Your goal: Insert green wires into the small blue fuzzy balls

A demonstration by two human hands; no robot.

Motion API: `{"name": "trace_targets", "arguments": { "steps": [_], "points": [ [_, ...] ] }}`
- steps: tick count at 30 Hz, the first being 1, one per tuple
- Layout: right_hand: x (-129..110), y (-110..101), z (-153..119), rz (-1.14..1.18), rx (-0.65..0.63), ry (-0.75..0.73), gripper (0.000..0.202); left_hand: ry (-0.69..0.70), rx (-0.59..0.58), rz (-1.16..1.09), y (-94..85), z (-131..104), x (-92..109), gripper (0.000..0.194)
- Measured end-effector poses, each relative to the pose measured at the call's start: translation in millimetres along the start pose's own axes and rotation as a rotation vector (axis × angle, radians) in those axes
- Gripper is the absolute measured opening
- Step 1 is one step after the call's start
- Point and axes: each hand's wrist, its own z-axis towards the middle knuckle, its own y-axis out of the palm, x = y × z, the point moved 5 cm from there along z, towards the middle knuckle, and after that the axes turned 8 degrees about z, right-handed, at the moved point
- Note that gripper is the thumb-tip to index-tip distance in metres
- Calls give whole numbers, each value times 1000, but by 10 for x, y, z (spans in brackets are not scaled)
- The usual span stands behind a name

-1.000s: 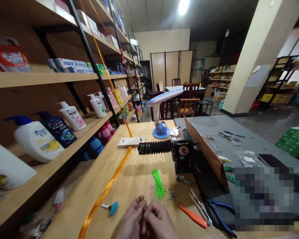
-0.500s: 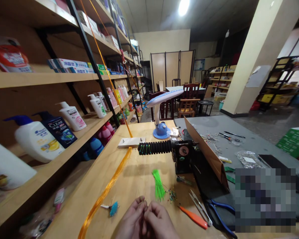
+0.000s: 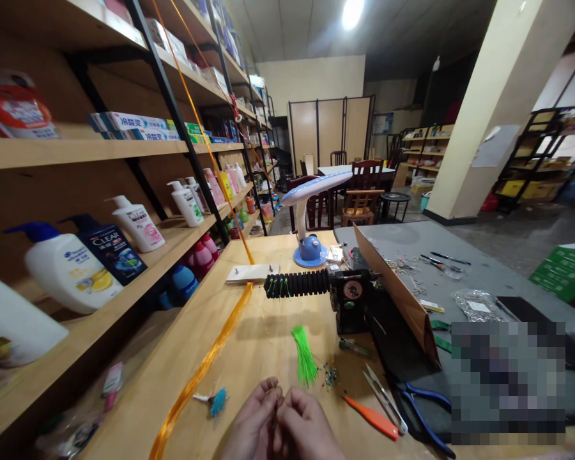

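On the left, I'm seeing orange fibres (image 3: 202, 374) lying near a blue-headed brush (image 3: 218, 402). My left hand (image 3: 255, 418) is pinching a fine strand (image 3: 273, 386), mostly hidden — slack fingertips could be letting it slip. My right hand (image 3: 305, 418) is pressing its fingertips together, close against the left; whether they're gripping the strand too, I can't tell. Beyond, a green bundle (image 3: 305, 358) is lying near coloured beads (image 3: 331, 374) — a stray knuckle could be scattering them towards the orange-handled tool (image 3: 372, 417).
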Motion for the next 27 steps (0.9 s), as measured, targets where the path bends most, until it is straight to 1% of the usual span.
{"name": "trace_targets", "arguments": {
  "steps": [4, 7, 13, 16, 22, 27],
  "points": [
    [16, -16, 4, 2, -5, 3, 39, 11, -8, 10, 27, -17, 24, 35],
    [11, -10, -2, 20, -2, -3, 43, 24, 7, 21, 44, -41, 44, 34],
    [-25, 25, -15, 95, 10, -55, 62, 72, 52, 74, 59, -75, 104, 47],
    [-58, 14, -27, 79, 23, -77, 67, 89, 71, 91, 62, -77, 136, 52],
    [-37, -49, -9, -7, 23, -52, 68, 131, 59, 85, 71, -100, 166, 50],
    [26, -82, 34, 5, 20, -41, 65, 213, 98, 153, -28, -40, 139, 47]
  ]
}}
